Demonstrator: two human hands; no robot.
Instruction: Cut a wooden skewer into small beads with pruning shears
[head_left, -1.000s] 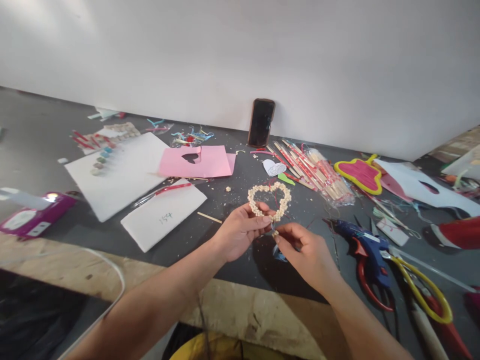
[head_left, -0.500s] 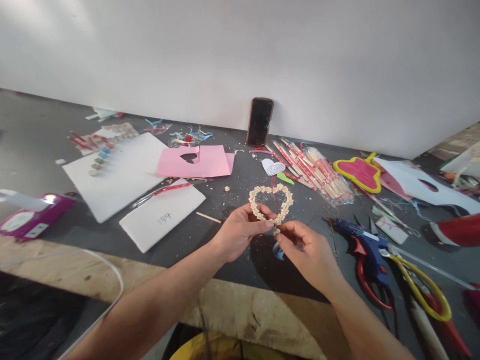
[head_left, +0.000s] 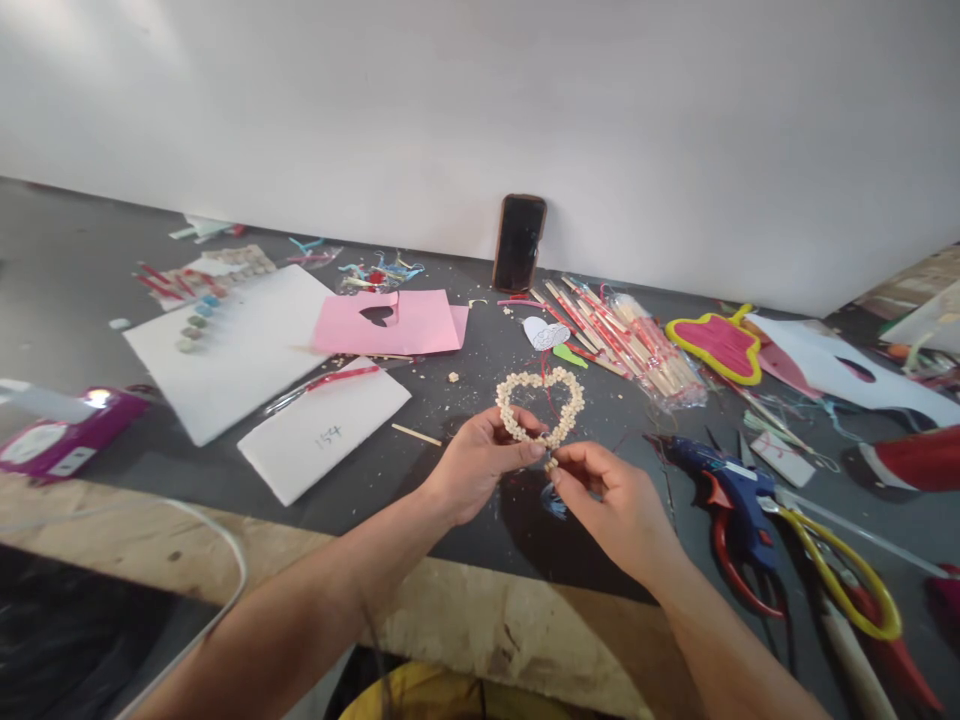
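A cream beaded heart point(head_left: 574, 402) is held upright above the dark table. My left hand point(head_left: 480, 462) pinches its lower left side between thumb and fingers. Just under the heart's bottom tip, a small cream beaded piece point(head_left: 551, 464) sits at the fingertips of my right hand point(head_left: 611, 500), which is closed on it. A thin red string point(head_left: 547, 368) hangs at the heart's top notch. Behind the heart lies a white paper heart point(head_left: 546, 333) beside a green cutout point(head_left: 570, 355).
A phone point(head_left: 519, 243) leans against the wall. Pink paper point(head_left: 427, 325) and a white board marked 154 point(head_left: 324, 430) lie left. Wrapped sticks point(head_left: 607, 330) lie behind. At right are a blue glue gun point(head_left: 739, 495) and yellow-handled scissors point(head_left: 847, 575).
The beaded heart has shifted very slightly left. Both hands keep the same grip.
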